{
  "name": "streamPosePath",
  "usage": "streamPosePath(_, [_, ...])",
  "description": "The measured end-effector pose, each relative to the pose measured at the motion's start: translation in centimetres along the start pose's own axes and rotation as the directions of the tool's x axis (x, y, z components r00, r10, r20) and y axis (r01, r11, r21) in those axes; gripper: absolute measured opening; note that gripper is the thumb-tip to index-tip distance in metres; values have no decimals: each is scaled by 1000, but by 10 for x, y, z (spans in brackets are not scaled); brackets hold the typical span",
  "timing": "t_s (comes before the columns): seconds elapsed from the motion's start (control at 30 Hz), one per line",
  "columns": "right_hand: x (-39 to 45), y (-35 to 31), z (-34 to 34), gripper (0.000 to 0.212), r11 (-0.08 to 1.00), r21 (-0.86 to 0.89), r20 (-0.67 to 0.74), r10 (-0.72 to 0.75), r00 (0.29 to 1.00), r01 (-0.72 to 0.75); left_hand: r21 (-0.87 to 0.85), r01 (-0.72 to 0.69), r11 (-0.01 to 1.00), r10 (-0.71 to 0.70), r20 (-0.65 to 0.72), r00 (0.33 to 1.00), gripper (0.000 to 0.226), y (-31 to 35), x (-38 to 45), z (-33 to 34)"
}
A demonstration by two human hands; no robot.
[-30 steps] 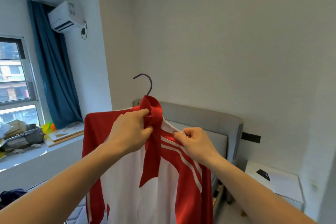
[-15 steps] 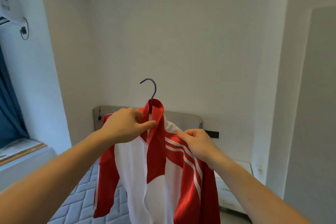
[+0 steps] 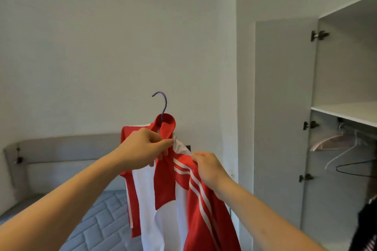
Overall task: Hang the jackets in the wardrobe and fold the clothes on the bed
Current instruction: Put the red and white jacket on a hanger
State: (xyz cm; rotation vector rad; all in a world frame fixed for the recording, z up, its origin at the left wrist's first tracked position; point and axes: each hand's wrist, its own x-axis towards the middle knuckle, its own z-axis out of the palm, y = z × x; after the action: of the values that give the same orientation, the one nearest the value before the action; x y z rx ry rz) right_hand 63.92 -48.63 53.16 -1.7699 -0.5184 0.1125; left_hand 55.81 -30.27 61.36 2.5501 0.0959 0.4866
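Observation:
A red and white jacket [image 3: 163, 193] with white stripes hangs on a purple hanger [image 3: 162, 104] in front of me, the hook sticking up above the red collar. My left hand [image 3: 142, 149] grips the jacket at the collar, just below the hook. My right hand [image 3: 206, 166] pinches the striped right shoulder. The open wardrobe [image 3: 346, 112] stands to the right, with its rail under a white shelf. The bed [image 3: 98, 220] with a grey quilted mattress lies low on the left, behind the jacket.
The wardrobe door [image 3: 283, 120] stands open between the wall and the wardrobe. Pink, white and black empty hangers [image 3: 346, 151] hang on the rail. A dark garment [image 3: 367, 226] shows at the right edge. The grey headboard [image 3: 61, 155] runs along the back wall.
My view has swung right, from the window and bedside table to the open wardrobe. Both hands keep their hold on the jacket, which has travelled with me.

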Motion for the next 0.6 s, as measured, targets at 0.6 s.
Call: streamPosePath(0.6, [-12, 41, 11, 15, 994, 103, -105, 34, 994, -24, -205, 70, 976, -6, 296, 955, 24, 21, 81, 102])
